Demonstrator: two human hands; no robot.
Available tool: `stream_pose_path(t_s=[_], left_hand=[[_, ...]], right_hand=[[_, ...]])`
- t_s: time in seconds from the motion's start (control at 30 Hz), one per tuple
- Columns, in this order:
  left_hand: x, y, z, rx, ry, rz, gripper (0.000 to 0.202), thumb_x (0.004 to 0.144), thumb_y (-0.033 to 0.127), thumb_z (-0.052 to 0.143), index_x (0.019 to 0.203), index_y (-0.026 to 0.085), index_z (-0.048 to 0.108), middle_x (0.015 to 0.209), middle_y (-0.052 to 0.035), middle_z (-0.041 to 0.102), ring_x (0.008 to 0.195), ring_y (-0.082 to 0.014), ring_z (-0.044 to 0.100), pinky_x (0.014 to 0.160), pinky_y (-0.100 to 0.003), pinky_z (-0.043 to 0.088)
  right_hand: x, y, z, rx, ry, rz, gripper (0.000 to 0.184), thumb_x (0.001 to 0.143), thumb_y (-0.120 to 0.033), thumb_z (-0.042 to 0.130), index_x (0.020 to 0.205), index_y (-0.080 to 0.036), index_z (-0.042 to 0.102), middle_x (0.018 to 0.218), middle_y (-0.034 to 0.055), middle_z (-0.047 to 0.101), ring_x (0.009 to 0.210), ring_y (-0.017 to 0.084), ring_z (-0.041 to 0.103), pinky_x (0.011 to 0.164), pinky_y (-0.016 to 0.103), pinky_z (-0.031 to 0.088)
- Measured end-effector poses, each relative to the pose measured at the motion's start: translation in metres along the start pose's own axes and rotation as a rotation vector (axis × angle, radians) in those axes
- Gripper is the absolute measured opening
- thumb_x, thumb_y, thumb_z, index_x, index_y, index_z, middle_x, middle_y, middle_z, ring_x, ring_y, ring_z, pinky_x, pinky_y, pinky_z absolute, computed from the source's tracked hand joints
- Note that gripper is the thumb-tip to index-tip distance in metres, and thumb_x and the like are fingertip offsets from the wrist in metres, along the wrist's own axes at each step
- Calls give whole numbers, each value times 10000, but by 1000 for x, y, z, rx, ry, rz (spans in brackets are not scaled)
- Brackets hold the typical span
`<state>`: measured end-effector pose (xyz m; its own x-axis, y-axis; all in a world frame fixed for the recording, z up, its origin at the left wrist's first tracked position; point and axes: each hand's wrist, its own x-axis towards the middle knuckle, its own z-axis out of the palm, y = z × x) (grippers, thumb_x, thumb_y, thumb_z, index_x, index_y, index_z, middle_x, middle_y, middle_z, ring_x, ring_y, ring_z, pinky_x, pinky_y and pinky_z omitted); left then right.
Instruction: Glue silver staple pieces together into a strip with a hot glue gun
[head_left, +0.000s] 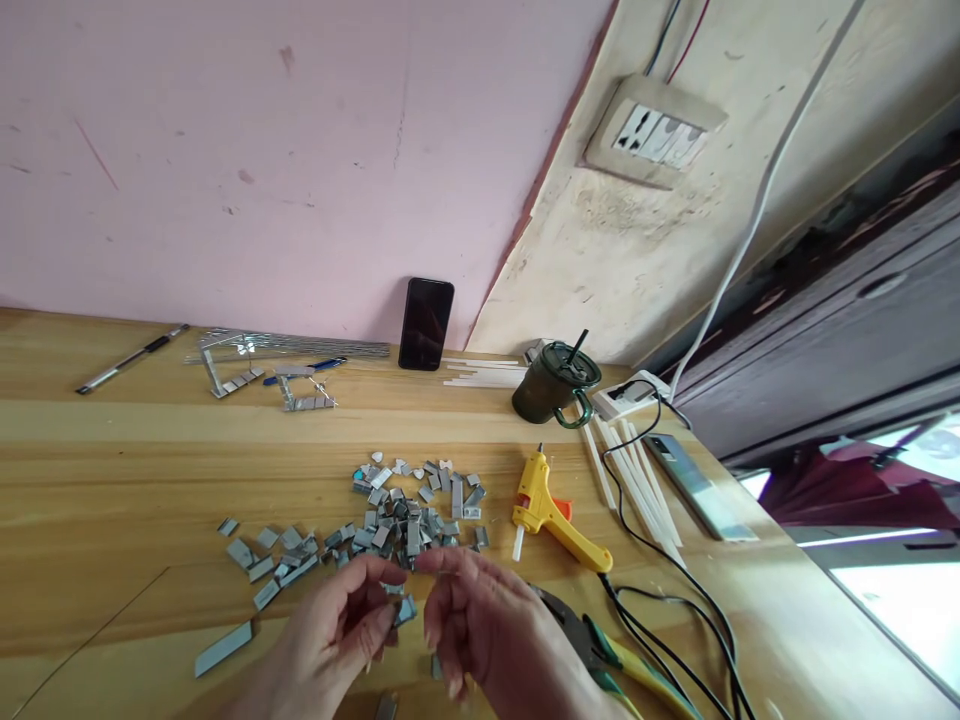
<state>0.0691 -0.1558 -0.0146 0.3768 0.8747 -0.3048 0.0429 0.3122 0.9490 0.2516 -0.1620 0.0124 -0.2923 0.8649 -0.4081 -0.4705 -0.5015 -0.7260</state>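
Observation:
My left hand (337,630) and my right hand (487,630) meet low in the view, fingertips almost touching. The left hand's fingers pinch a small grey mirror piece (405,608). The right hand's thumb and forefinger are pressed together near it; what they hold is too small to name. Just beyond the hands lies a pile of small mirror pieces (412,510) on the wooden table (112,480), with more scattered pieces (270,555) to the left.
A yellow glue gun (551,512) lies right of the pile, its black cord running off. Green-handled pliers (600,645) lie under my right wrist. Glue sticks (637,480), a green mug (555,385), a phone (426,323), mirror strips (292,345) and a knife (131,358) lie further back.

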Motion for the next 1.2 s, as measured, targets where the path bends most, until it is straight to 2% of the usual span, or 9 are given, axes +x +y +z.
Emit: stream_pose_path(t_s=[0.1,0.23,0.37,0.53,0.67,0.87,0.97,1.07,1.2], left_hand=[[-2,12,2,-120,-72,-38,504,732,668,670,841,184,581,658,44,521,601,-107,443,564,-219,358],[-7,20,5,-156,-126,-18,525,672,664,727,734,183,526,651,66,432,603,-91,371,575,-215,323],[-8,22,3,-148,-188,-49,545,694,695,686,750,169,561,653,40,499,608,-100,455,588,-231,363],[-6,22,0,-281,-262,-90,496,715,624,728,773,160,562,678,-2,621,611,-112,555,601,-243,420],[-4,20,-2,-339,-288,-101,483,714,595,749,800,153,574,715,-24,651,638,-118,573,609,-244,421],[-3,19,-3,-272,-270,-90,546,670,674,727,767,155,586,659,21,540,602,-99,465,591,-236,348],[-4,21,-2,-204,-228,-51,512,680,651,733,729,165,580,665,32,502,625,-103,410,596,-237,314],[-8,25,1,-195,-229,-40,507,665,651,738,756,177,584,691,36,488,664,-120,416,624,-246,329],[-11,24,3,-60,-182,-20,492,674,657,720,729,189,577,680,40,486,657,-125,411,620,-244,337]], right_hand=[[-5,5,0,-199,6,-149,480,683,-515,816,962,-148,683,631,-31,601,470,58,496,465,187,388],[-6,17,-7,-191,-60,-64,416,652,-450,856,892,-150,697,618,-46,590,453,45,490,471,187,399],[-4,29,-13,-88,-117,-14,366,632,-409,874,750,-133,665,606,0,667,453,74,578,441,177,431],[-5,27,-8,102,-147,110,326,641,-332,890,764,-131,666,694,26,724,537,74,648,492,154,478],[-7,24,-5,129,-155,120,309,673,-338,875,782,-136,668,675,14,707,552,72,642,501,153,473],[-12,30,-6,-43,-68,-85,344,662,-416,864,796,-173,659,649,-15,641,504,83,564,501,209,445],[-15,30,-6,-178,-41,-236,297,700,-409,835,802,-188,663,715,-6,604,572,92,523,557,237,418],[-16,32,-5,-337,-31,-377,279,730,-449,792,811,-208,676,780,9,583,669,126,508,629,269,413],[-17,36,-3,-450,34,-460,281,771,-487,743,797,-211,692,760,15,586,684,140,522,649,281,406]])
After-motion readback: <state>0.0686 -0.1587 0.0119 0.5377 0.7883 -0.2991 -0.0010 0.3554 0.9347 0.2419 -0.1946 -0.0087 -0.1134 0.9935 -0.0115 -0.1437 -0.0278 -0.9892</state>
